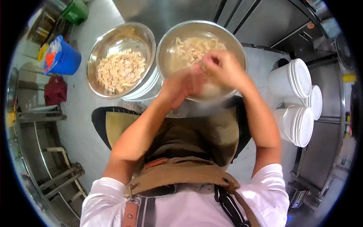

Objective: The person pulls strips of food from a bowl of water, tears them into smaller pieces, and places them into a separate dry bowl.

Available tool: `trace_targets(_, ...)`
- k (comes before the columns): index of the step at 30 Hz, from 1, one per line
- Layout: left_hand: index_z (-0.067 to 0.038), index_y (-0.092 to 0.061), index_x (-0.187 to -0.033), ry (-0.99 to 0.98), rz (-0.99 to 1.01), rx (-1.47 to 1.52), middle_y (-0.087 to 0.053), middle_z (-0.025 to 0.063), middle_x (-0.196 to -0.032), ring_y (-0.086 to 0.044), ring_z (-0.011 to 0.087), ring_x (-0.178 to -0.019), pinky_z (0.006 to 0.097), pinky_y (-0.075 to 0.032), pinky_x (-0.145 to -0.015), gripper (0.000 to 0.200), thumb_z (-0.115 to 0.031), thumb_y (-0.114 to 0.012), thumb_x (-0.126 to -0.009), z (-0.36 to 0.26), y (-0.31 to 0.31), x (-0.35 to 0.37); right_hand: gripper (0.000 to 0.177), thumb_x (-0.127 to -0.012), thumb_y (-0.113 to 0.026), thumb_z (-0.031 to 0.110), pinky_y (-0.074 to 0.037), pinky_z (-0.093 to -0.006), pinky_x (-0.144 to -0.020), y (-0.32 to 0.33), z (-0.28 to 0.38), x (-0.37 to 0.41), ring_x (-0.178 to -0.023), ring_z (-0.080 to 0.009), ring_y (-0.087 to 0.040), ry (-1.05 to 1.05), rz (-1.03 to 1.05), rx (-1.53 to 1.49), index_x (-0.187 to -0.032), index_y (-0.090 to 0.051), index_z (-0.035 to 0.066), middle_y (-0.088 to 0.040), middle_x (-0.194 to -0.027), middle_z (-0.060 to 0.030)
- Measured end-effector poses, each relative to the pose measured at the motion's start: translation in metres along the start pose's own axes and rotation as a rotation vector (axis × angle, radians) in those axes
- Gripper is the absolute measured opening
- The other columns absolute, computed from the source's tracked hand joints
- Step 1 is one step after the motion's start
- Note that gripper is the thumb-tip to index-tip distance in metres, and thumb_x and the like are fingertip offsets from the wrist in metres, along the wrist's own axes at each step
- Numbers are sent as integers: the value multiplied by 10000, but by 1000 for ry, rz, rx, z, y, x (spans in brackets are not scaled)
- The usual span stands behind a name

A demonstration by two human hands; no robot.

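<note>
There were two round stainless-steel bowls (113, 36) (166, 56), three white lidded plastic buckets (291, 77) (314, 102) (297, 125), one blue plastic bucket (66, 58), one green plastic bin (75, 11) and two bare hands (181, 85) (223, 68).

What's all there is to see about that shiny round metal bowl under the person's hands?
The shiny round steel bowl is wide, deep and upright, with a thin rim. It holds pale noodle-like strips, seemingly in cloudy liquid. Its rim meets a second steel bowl beside it. The left hand and right hand are over its near side, blurred; whether they touch it is unclear.
</note>
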State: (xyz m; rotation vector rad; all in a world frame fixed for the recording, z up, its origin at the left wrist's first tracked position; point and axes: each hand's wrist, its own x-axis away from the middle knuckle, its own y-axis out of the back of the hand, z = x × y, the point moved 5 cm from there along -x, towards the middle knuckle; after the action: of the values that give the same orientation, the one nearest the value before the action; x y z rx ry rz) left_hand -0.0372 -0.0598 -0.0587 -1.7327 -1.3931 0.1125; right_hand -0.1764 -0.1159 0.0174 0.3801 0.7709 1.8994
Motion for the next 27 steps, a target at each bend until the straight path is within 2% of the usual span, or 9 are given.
trace_targets(1,18,-566,-1156,-14,26,-6,-631,120,-1065,-613,239,-957,381,-496,-858,362,-266,-487,-946,2,0,-1,147,-848,-620,141,-476,-319,-595,-15,-4,10,-625,-170,-600,-7,8,-148,-870,-679,7,-628,-676,-122)
trace_targets(3,-11,-543,-1191,-33,86,-33,-611,122,-1105,-599,235,-962,391,-478,-881,379,-297,-421,-973,6,-2,-3,140,-846,-638,118,-472,-297,-575,-28,-3,23,-609,-157,-595,-79,-18,-218,-900,-678,-5,-622,-656,-91)
trace_targets(6,-19,-550,-1172,-66,50,-22,-610,114,-1090,-599,226,-947,394,-494,-851,359,-287,-415,-977,13,1,-8,138,-859,-623,95,-460,-266,-551,-42,-8,27,-597,-125,-587,-229,31,-394,-921,-671,-19,-605,-636,-83)
trace_targets(9,-17,-555,-1146,-67,28,-93,-610,107,-1070,-599,220,-934,395,-515,-797,342,-280,-416,-977,6,-4,-4,131,-864,-616,77,-441,-237,-537,-47,-14,27,-598,-103,-577,-217,68,-444,-940,-666,-18,-611,-647,-57)
trace_targets(12,-1,-531,-1209,-93,2,-107,-611,110,-1057,-606,216,-911,388,-529,-764,381,-283,-423,-977,0,-10,7,121,-863,-606,57,-416,-225,-521,-53,-28,26,-576,-85,-545,-289,73,-757,-935,-662,-23,-604,-654,-32)
trace_targets(18,-8,-439,-1352,-25,78,-204,-609,120,-1072,-635,215,-842,350,-547,-683,478,-298,-436,-972,9,1,-1,70,-849,-611,37,-362,-210,-499,-54,-19,30,-547,-66,-488,-395,186,-850,-868,-636,-26,-564,-642,-15)
trace_targets(21,-14,-460,-1332,-52,73,-164,-609,126,-1086,-641,217,-827,338,-547,-641,457,-294,-428,-973,5,-4,6,73,-848,-612,46,-356,-221,-493,-58,-24,32,-549,-65,-485,-425,144,-894,-862,-628,-24,-555,-637,-15)
trace_targets(24,-46,-540,-1281,-48,37,-151,-618,94,-1044,-638,170,-788,280,-534,-627,428,-288,-499,-931,0,-5,11,92,-855,-584,40,-377,-220,-501,-58,-28,32,-542,-77,-491,-433,128,-1094,-880,-622,-39,-589,-666,-40)
trace_targets(27,-47,-632,-1154,-80,-17,-196,-636,78,-964,-617,147,-739,265,-508,-593,337,-268,-509,-931,3,0,6,112,-850,-563,34,-450,-256,-537,-50,-17,31,-575,-111,-558,-388,65,-822,-874,-626,-55,-639,-708,-93)
